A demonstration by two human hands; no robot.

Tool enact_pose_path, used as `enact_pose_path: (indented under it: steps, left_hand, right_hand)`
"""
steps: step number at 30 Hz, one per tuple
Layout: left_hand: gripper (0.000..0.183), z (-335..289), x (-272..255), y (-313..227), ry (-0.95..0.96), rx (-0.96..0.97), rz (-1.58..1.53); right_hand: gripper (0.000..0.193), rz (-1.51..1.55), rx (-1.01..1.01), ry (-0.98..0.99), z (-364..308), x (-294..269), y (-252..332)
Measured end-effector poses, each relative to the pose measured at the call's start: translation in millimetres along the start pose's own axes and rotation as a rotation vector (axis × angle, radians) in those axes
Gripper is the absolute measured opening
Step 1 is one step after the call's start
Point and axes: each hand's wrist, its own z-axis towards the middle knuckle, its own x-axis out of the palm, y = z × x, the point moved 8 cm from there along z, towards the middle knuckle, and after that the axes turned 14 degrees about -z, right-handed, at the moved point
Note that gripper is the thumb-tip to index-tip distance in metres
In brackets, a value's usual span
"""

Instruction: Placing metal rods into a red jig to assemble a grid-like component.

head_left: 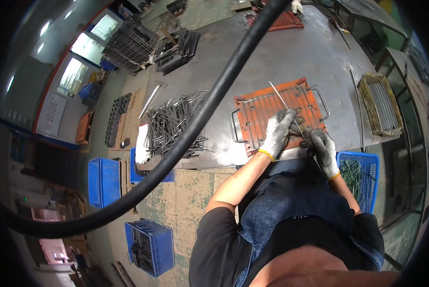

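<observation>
An orange slotted metal jig (272,107) with wire handles lies on the steel table (291,52) in front of me. My left hand (277,131), in a grey glove, rests on the jig's near part and pinches a thin metal rod (280,98) that slants up and away over the jig. My right hand (323,149), also gloved, sits at the jig's near right corner, fingers curled on something small I cannot make out.
A heap of bent wire pieces (176,124) covers the table's left side. A tray of rods (381,103) stands at the right. Blue crates (104,181) sit on the floor; another (360,174) holds green wire. A thick black hose (190,129) crosses the view.
</observation>
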Motion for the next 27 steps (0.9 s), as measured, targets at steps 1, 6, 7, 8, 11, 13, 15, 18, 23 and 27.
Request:
enact_pose_path:
  steps: [1, 6, 7, 8, 11, 13, 15, 18, 23, 27]
  left_hand:
    - [0.030, -2.5, -1.2, 1.5, -0.025, -0.020, -0.036]
    - [0.027, -4.5, 3.5, 14.0, -0.048, -0.165, 0.010]
    - [0.029, 1.4, -1.7, 13.4, -0.031, -0.156, 0.123]
    - [0.031, 3.4, -9.4, 16.8, -0.008, -0.153, 0.232]
    - [0.026, 4.7, -2.4, 28.9, -0.100, -0.255, 0.238]
    - [0.023, 36.5, -18.6, 40.8, -0.016, -0.212, 0.459]
    - [0.022, 56.6, -22.1, 45.3, 0.066, -0.151, 0.681]
    - [0.026, 67.2, 1.5, 43.9, 0.045, -0.137, 0.912]
    - [0.041, 77.3, 13.7, 29.5, -0.028, 0.042, 1.382]
    - [0.045, 70.1, 43.4, 22.3, 0.003, 0.472, 1.758]
  right_hand:
    - [0.028, 0.009, -0.014, -0.015, -1.3, -1.3, 1.5]
    - [0.025, -0.102, -0.104, -0.091, -1.3, -13.2, -9.0]
    - [0.026, -0.345, -0.249, -0.046, -1.7, -11.2, -2.2]
    - [0.026, -0.481, -0.237, -0.025, -9.0, -7.3, 9.3]
    - [0.024, -0.559, -0.220, 0.004, -11.3, -10.5, 11.6]
    - [0.024, -0.596, -0.298, -0.039, -7.3, -21.7, 11.6]
    - [0.025, -0.648, -0.129, -0.062, -1.7, -29.8, 3.4]
    - [0.026, -0.444, 0.125, -0.062, 8.4, -40.6, -8.4]
    - [0.035, -0.547, 0.131, -0.026, 22.9, -39.8, -5.9]
    - [0.033, -0.705, -0.043, -0.030, 30.5, -37.8, -15.7]
